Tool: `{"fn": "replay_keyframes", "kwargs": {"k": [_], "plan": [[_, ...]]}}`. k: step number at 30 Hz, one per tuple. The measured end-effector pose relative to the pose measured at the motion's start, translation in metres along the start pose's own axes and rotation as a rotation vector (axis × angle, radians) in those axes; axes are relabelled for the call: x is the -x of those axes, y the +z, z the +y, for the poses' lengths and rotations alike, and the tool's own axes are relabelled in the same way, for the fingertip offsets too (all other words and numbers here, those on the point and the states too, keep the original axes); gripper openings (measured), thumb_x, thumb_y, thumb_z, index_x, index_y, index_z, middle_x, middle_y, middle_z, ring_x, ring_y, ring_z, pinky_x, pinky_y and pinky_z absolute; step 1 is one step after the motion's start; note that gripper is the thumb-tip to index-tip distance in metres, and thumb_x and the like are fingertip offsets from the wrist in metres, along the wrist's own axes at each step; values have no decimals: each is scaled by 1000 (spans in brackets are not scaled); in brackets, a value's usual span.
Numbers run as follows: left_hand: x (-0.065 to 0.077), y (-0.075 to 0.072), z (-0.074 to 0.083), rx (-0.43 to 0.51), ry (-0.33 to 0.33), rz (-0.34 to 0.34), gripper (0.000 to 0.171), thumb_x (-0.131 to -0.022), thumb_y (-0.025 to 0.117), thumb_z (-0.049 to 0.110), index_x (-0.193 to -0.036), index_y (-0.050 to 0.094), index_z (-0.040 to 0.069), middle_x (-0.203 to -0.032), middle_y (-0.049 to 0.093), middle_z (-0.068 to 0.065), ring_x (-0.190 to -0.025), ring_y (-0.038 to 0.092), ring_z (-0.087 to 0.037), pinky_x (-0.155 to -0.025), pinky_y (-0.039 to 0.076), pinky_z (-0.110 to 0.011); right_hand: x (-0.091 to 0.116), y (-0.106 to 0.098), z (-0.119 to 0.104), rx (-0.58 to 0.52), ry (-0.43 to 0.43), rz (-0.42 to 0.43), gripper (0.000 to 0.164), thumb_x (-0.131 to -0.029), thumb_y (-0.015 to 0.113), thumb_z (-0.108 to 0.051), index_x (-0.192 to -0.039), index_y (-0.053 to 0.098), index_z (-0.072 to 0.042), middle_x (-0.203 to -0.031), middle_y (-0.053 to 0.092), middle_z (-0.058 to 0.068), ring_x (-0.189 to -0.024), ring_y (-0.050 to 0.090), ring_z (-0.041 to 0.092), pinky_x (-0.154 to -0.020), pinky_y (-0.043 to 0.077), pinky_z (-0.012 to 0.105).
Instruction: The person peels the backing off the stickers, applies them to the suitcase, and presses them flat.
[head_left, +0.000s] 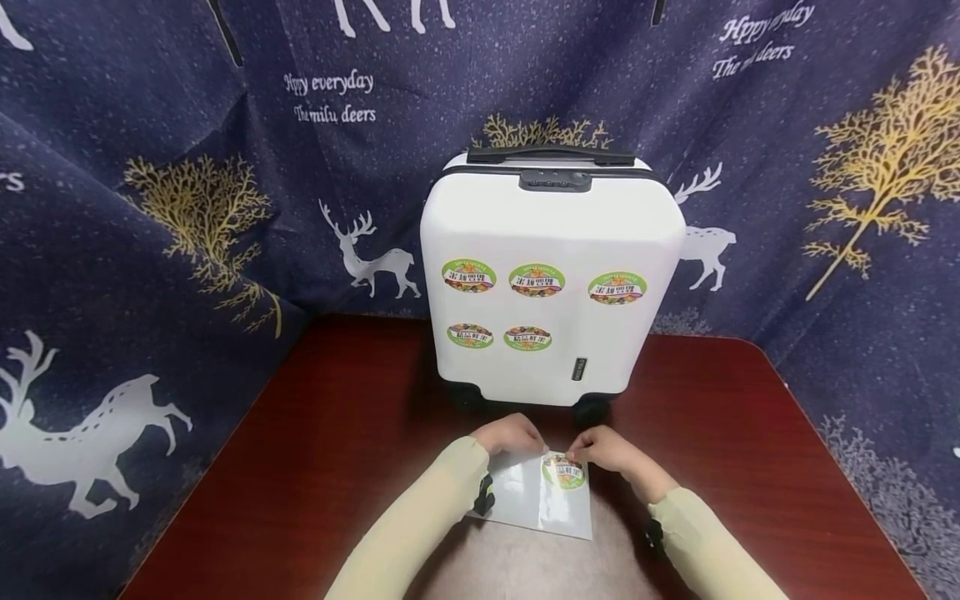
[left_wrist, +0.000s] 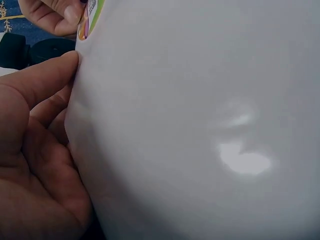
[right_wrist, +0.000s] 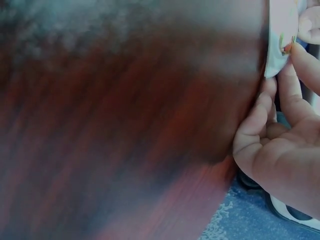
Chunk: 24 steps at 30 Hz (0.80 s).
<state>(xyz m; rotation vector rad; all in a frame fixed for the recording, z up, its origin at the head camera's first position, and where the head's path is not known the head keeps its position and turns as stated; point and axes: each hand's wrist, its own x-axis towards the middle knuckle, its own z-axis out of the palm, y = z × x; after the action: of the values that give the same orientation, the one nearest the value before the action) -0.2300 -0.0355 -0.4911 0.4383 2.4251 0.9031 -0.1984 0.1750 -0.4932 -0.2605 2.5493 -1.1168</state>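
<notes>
A white sticker backing sheet point(head_left: 517, 496) lies tilted in front of the suitcase, with one oval green fruit sticker point(head_left: 562, 472) at its upper right. My left hand point(head_left: 512, 435) pinches the sheet's far edge; the left wrist view shows its thumb and fingers point(left_wrist: 40, 150) along that edge. At the far right corner, my right hand point(head_left: 607, 447) pinches the sticker's edge between thumb and finger. Whether the sticker's edge is lifted there cannot be told. The white suitcase point(head_left: 555, 221) stands upright behind both hands, bearing several matching oval stickers point(head_left: 536, 281) in two rows.
The suitcase's black wheels point(head_left: 592, 408) rest on a dark red wooden table point(head_left: 360, 433). A dark blue cloth point(head_left: 300, 167) with deer and gold trees hangs behind and at both sides. Dark straps point(head_left: 483, 496) sit at my wrists.
</notes>
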Motion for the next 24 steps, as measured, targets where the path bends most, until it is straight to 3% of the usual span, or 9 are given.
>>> {"fn": "replay_keyframes", "kwargs": {"k": [3, 11, 18, 24], "plan": [[0, -1, -1, -6, 9, -7, 18, -92, 72, 20, -99, 82, 7, -107, 79, -7, -97, 66, -16, -94, 54, -35, -2, -2, -1, 15, -28, -6, 19, -92, 70, -12, -97, 76, 5, -92, 76, 14, -82, 62, 14, -73, 52, 30], [0, -1, -1, -14, 38, -23, 18, -92, 71, 20, -99, 82, 7, -104, 79, -7, -91, 64, -12, -90, 54, -30, -5, -1, 0, -23, -239, -119, 24, -95, 67, -11, -108, 72, 8, -104, 75, 22, -90, 64, 14, -76, 53, 27], [-2, -1, -1, -27, 21, -33, 20, -93, 70, 21, -102, 81, 7, -109, 78, -6, -93, 62, -11, -93, 52, -32, -9, 2, 3, -99, -247, -138, 21, -92, 70, -4, -108, 68, 9, -99, 74, 21, -84, 63, 10, -72, 53, 22], [-3, -2, -2, -17, 8, -44, 22, -93, 69, 22, -104, 81, 7, -112, 77, -7, -95, 63, -13, -94, 53, -34, -11, 3, 4, -88, -241, -112, 18, -90, 71, -4, -104, 71, 9, -96, 75, 20, -80, 62, 6, -69, 53, 22]]}}
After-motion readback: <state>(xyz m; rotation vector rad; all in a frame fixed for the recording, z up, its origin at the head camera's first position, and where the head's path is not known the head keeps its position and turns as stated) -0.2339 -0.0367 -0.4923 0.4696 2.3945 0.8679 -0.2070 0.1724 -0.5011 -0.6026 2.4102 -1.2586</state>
